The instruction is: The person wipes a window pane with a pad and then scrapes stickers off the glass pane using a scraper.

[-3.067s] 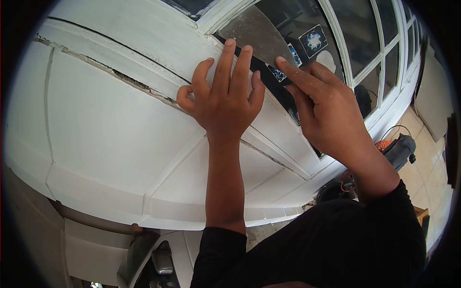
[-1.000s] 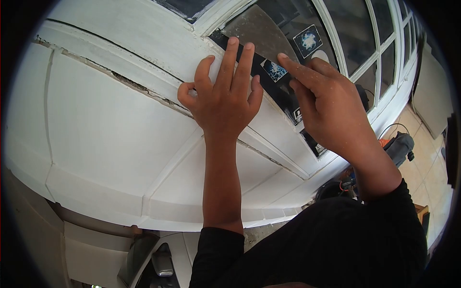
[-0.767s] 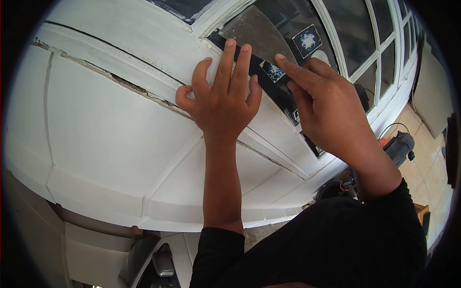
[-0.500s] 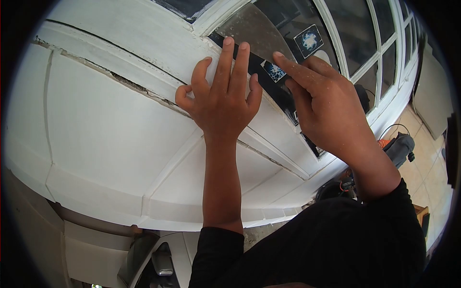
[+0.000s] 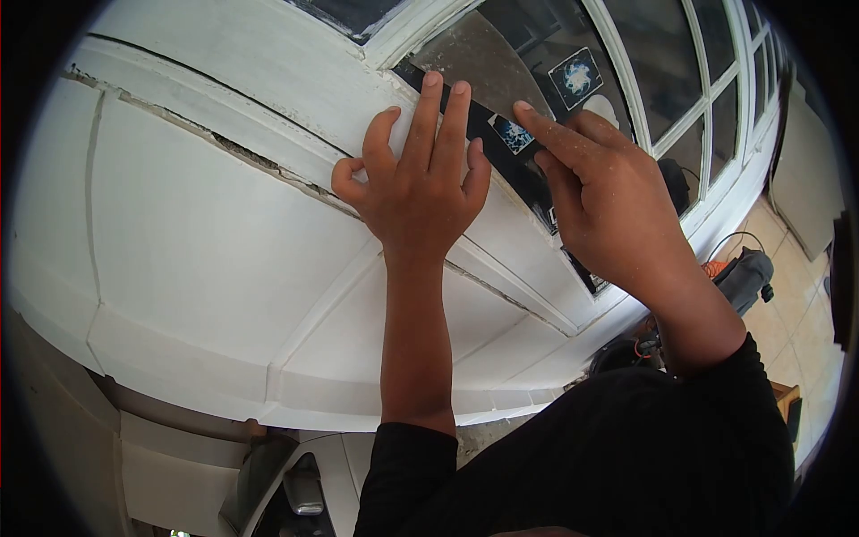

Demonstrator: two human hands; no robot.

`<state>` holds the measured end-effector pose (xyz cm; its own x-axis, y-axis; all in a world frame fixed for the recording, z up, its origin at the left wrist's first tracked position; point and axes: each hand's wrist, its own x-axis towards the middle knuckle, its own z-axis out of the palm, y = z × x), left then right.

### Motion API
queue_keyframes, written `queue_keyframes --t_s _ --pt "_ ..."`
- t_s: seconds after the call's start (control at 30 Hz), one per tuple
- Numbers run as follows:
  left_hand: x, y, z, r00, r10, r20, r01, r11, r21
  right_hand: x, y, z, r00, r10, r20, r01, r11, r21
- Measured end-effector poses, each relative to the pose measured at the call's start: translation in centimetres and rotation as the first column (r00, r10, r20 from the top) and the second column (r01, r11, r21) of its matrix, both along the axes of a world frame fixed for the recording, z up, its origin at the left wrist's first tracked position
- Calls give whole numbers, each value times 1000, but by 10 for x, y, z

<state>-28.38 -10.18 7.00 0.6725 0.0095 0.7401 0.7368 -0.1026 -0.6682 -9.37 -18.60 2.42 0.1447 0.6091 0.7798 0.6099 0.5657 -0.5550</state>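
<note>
My left hand (image 5: 416, 192) has its fingers spread, the two longest tips at the lower edge of a window pane (image 5: 528, 36) in a white frame. Its palm faces the white panelled surface (image 5: 206, 242). My right hand (image 5: 617, 197) is over the pane to the right. Its index finger reaches out and its thumb sits apart below, while the other fingers curl under. Whatever those curled fingers hold, if anything, is hidden. Near the index fingertip is a blue-and-white sticker (image 5: 512, 134); a second sticker (image 5: 575, 79) sits higher up. A pale rounded shape (image 5: 604, 109) shows beyond my right knuckles.
A long crack (image 5: 242, 154) runs along the white surface. White window bars (image 5: 702, 98) divide more panes at right. A dark bag-like object with a cable (image 5: 744, 277) lies on the tiled floor (image 5: 778, 313). A car mirror (image 5: 304, 492) shows at lower left.
Both hands, together with the whole scene, appear shifted slightly down and to the right. Their finger poses stay nearly the same.
</note>
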Motion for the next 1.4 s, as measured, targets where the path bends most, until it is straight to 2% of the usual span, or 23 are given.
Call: queue_keyframes --t_s 0.07,0.2,0.27,0.33,0.4,0.47,0.7,0.8,1.07,1.17,1.23,1.4 --pt "1 2 0 1000 -11 -3 11 1000 6 3 -2 1 997 -11 72 11 1000 -1" --pt "3 -3 -3 1000 -2 22 2 1000 -14 2 1 0 997 -36 65 32 998 58" --pt "3 -3 1 999 -42 35 41 999 33 9 -6 -2 998 25 62 -27 999 17" --pt "-3 -2 -3 991 -128 47 126 991 40 13 -6 -8 998 12 55 -15 997 70" --pt "-1 -2 -1 991 -122 59 120 992 37 14 -5 -14 998 61 -20 -61 998 2" --pt "-1 -5 -1 998 -62 33 62 998 -16 13 -4 -15 997 71 -12 -71 997 -1" --pt "2 -4 0 1000 -8 -19 7 998 -61 13 7 -10 999 26 19 -26 999 19" --pt "0 -2 -1 1000 7 -17 -7 999 -32 13 1 -7 999 29 34 -29 1000 0" --pt "-2 -1 -2 999 -43 9 42 999 16 9 5 -4 996 35 81 -38 999 35" --pt "1 -1 -1 997 -65 47 64 998 13 6 3 -4 997 74 30 -72 996 -50" --pt "0 -2 -1 997 -65 46 64 998 11 3 9 -5 997 35 74 -38 998 44" --pt "-2 0 -2 996 -80 45 79 997 22 2 6 -3 995 60 76 -63 998 29"
